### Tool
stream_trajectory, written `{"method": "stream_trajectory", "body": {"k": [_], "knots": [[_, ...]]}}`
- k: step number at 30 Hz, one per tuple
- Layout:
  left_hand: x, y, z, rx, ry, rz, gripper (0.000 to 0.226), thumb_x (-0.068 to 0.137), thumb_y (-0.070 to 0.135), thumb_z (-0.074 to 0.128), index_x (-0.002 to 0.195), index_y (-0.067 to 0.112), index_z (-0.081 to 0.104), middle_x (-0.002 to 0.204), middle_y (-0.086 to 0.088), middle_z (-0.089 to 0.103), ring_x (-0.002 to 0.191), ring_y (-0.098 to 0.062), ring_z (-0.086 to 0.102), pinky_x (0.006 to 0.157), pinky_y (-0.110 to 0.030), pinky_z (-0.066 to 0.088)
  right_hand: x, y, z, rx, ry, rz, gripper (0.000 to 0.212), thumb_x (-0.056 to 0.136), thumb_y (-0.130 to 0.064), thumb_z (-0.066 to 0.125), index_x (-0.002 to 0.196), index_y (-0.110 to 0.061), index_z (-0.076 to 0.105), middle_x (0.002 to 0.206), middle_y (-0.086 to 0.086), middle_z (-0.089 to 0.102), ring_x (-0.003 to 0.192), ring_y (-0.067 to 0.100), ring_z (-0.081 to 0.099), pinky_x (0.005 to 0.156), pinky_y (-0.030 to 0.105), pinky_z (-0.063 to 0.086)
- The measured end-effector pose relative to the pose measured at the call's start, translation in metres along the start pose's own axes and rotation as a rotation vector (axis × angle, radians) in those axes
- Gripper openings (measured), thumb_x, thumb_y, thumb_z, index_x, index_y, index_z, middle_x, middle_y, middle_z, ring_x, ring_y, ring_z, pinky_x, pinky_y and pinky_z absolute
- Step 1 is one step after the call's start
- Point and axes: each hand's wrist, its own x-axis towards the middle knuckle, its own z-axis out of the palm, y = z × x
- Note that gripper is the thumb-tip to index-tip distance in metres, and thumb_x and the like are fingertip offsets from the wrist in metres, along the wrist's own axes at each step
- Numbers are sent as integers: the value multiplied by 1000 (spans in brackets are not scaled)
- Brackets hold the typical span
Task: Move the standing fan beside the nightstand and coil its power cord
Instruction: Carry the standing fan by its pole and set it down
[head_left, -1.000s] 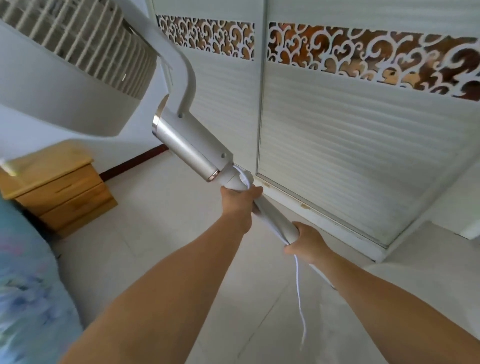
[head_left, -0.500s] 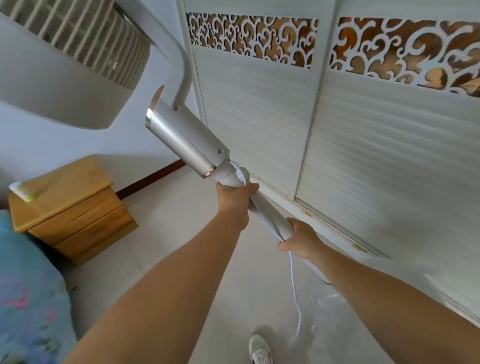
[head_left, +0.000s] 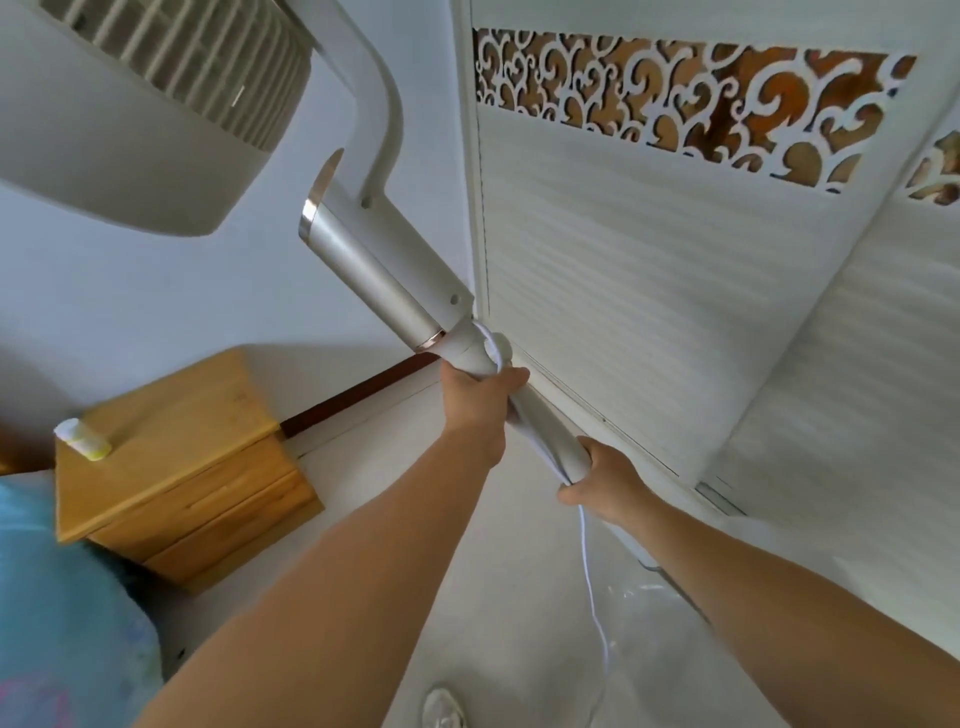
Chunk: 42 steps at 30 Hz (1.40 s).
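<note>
- Both forearms are bare up to the near edge of the view, with no sleeve showing.
- The left hand and the right hand wear no glove, ring, watch or band.
- At the near edge shows what seems to be a white shoe, blurred and cut off.

The white standing fan tilts, its pole gripped in two places, its round grilled head up at the left. Its thin white power cord runs along the pole and dangles loose toward the floor. The wooden two-drawer nightstand stands well left by the wall.
</note>
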Motion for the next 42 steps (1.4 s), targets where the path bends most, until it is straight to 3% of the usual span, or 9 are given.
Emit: {"method": "stream_trajectory", "body": {"k": [4,11,16,20,26,32,37,42], "knots": [[79,35,-26,5,-18,18,57,72,-10,68,120,12,46,97,-4,59,87,-22,59,69,-30,50,80,-43,23,25,28,-4,32,63,-11,71,74,-25,45,66,-8,46,58,9,44,48,18,34],[207,85,-52,37,-12,78,59,70,-10,68,120,10,46,100,-10,58,93,-27,59,90,-45,51,211,-106,48,52,38,-47,38,62,-12,72,67,-30,39,63,-8,44,54,6,40,46,16,30],[316,109,-69,42,19,89,57,70,-10,69,117,14,45,93,-3,61,78,-18,65,66,-33,56,324,-136,73,111,18,-90,34,63,-12,73,73,-28,44,66,-9,47,57,6,44,48,15,33],[395,120,-77,99,77,110,58,70,-7,70,120,11,45,102,-9,60,88,-22,60,72,-33,53,412,-152,93,145,-14,-107,34,64,-11,73,90,-18,52,76,-2,54,64,11,50,51,17,39],[495,133,-99,158,92,164,52,71,-9,68,113,13,46,98,-9,59,80,-18,60,52,-16,51,519,-176,133,246,-1,-102,37,65,-8,74,93,-19,52,75,-5,53,69,15,51,53,19,40],[573,119,-140,245,56,197,52,73,-7,68,115,12,45,101,-12,58,86,-22,59,64,-26,52,598,-176,199,320,34,-100,36,63,-7,74,88,-22,52,74,-7,53,68,13,51,56,21,46],[625,78,-183,308,30,251,55,73,-7,69,117,12,44,106,-14,57,95,-27,58,81,-41,54,650,-155,271,379,99,-133,37,61,-8,74,78,-30,50,70,-8,54,62,10,50,49,11,41],[664,31,-221,387,-10,315,51,72,-6,70,112,16,46,102,-10,59,96,-29,60,83,-43,55,689,-124,337,467,123,-130,33,61,-8,75,81,-23,54,69,-6,55,61,11,53,49,12,42]]}}
